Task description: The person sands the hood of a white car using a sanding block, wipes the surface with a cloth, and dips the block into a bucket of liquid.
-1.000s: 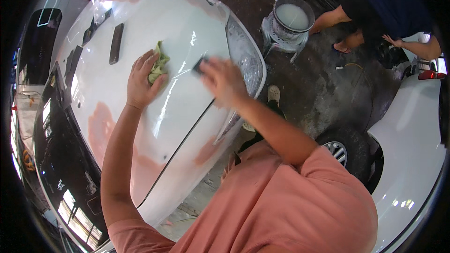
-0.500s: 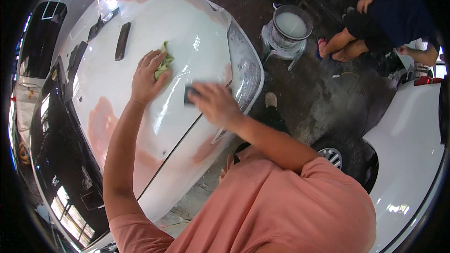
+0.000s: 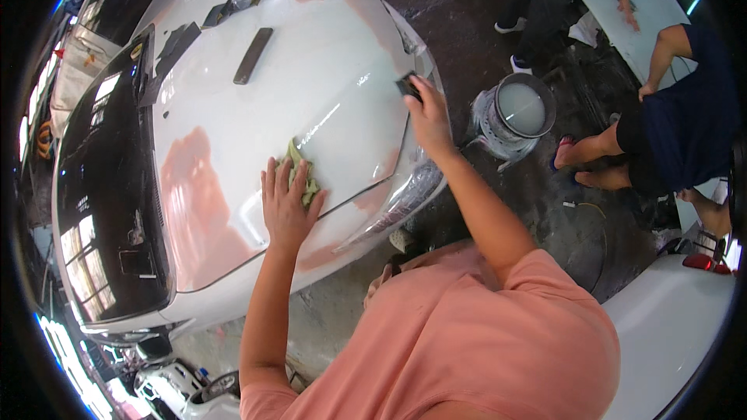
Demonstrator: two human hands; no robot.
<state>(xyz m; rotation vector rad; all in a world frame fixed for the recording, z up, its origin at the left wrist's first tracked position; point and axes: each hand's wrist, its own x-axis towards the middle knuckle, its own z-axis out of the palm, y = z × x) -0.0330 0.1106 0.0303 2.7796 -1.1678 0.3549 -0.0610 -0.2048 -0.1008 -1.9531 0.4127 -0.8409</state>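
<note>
Appeared to be at the rubbing step, holding a dark block [image 3: 407, 87] at the front edge of the white hood [image 3: 334, 62], gripped in the curled fingers of the right hand [image 3: 431, 120]; rested the left hand [image 3: 288, 204], with fingers spread, over a crumpled green cloth [image 3: 310, 177]. Likely called next for level, even pressure. Looked shiny white with dull pinkish patches [image 3: 194, 194]

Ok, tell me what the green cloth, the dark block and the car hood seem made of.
Green cloth: soft, matte fabric, by its loose folds. Dark block in the right hand: perhaps rubber or foam, dull black, too small to be sure. Car hood: probably painted metal, glossy where it mirrors light; its dull pinkish patches could be filler or primer.
</note>
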